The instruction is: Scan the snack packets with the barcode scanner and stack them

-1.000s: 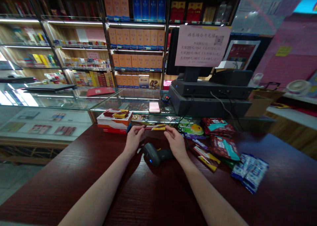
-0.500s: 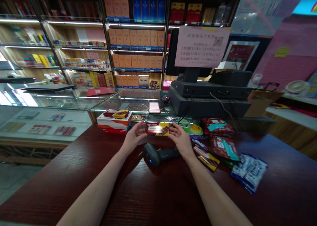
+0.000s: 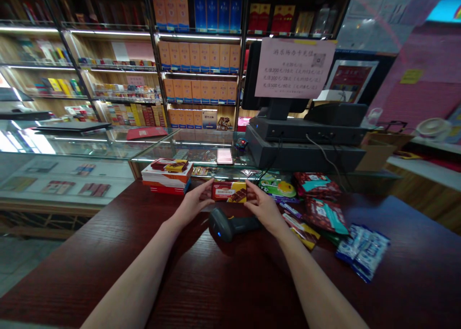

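Observation:
Between my hands is a red and yellow chocolate bar pack (image 3: pixel 229 192), its printed front facing me. My left hand (image 3: pixel 196 201) grips its left end with thumb and fingers. At the right end my right hand (image 3: pixel 262 205) pinches it the same way. Just below and nearer to me lies a dark grey barcode scanner (image 3: pixel 221 227) with a small blue light; my right hand hides the end of its handle. To the right of that hand rests another yellow and red chocolate pack (image 3: pixel 301 230) beside a purple stick pack (image 3: pixel 290 210).
Brown and teal snack bags (image 3: pixel 326 214) and blue-white packets (image 3: pixel 364 252) lie on the right of the dark wooden counter (image 3: pixel 230 286). Stacked boxes (image 3: pixel 167 177) with chocolate packs on top stand at the left. A cash register (image 3: pixel 306 141) with a monitor stands behind, near a glass case (image 3: pixel 180 144).
The chocolate pack has come slightly lower and tilted, so its front shows more clearly without the glare. Both hands have moved down a little with it.

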### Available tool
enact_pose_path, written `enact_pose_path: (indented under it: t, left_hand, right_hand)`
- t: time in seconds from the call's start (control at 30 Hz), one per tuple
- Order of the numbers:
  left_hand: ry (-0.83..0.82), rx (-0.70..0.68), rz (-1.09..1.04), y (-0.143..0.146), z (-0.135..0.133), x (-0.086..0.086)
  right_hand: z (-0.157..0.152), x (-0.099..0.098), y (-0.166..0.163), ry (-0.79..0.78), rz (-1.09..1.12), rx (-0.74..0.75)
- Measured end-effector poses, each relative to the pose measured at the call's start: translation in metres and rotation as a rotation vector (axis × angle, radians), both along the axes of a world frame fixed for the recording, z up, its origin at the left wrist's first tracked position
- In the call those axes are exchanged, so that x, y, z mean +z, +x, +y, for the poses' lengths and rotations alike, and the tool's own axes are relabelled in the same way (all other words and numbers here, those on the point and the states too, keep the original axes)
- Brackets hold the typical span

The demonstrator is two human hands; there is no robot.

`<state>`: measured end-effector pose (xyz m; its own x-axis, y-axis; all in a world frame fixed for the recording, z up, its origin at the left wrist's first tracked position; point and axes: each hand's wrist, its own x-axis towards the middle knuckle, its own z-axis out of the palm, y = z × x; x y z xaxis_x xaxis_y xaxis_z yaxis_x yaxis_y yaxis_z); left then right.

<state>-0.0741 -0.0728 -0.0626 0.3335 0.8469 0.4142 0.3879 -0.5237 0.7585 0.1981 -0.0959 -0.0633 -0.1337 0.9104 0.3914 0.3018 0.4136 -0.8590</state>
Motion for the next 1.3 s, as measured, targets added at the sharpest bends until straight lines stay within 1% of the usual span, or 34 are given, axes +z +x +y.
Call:
enact_pose_path:
  t: [0.17,0.33,0.43,0.57,0.63,0.73,0.87,0.97,1.1,1.3]
  left_hand:
    - [0.06,-0.013,0.078,-0.002,0.001,-0.002]
    - [0.164,0.03,0.152,-0.004,0.004,-0.005]
    - [0.231,0.047,0.207,-0.005,0.004,-0.002]
    - [0.285,0.061,0.27,-0.008,0.0,0.008]
    - [0.313,0.09,0.31,-0.009,-0.003,0.017]
    - [0.396,0.184,0.406,-0.014,-0.008,0.032]
    - [0.542,0.285,0.508,-0.026,-0.012,0.053]
    - [0.605,0.347,0.546,-0.038,-0.013,0.062]
    - [0.631,0.408,0.587,-0.057,-0.015,0.066]
    - [0.663,0.46,0.649,-0.094,-0.012,0.065]
  right_hand:
    - [-0.004,0.007,0.004,0.126,-0.231,-0.022]
    - [-0.003,0.006,0.005,0.212,-0.356,-0.023]
    - [-0.002,0.006,0.003,0.278,-0.435,-0.032]
    - [-0.003,0.015,0.0,0.376,-0.573,-0.071]
    - [-0.005,0.025,-0.002,0.423,-0.657,-0.1]
    - [-0.007,0.043,-0.005,0.514,-0.751,-0.144]
    - [-0.006,0.063,-0.015,0.587,-0.754,-0.146]
    - [-0.003,0.072,-0.027,0.615,-0.747,-0.148]
    - [0.002,0.077,-0.049,0.658,-0.763,-0.146]
    - [0.019,0.078,-0.086,0.685,-0.746,-0.096]
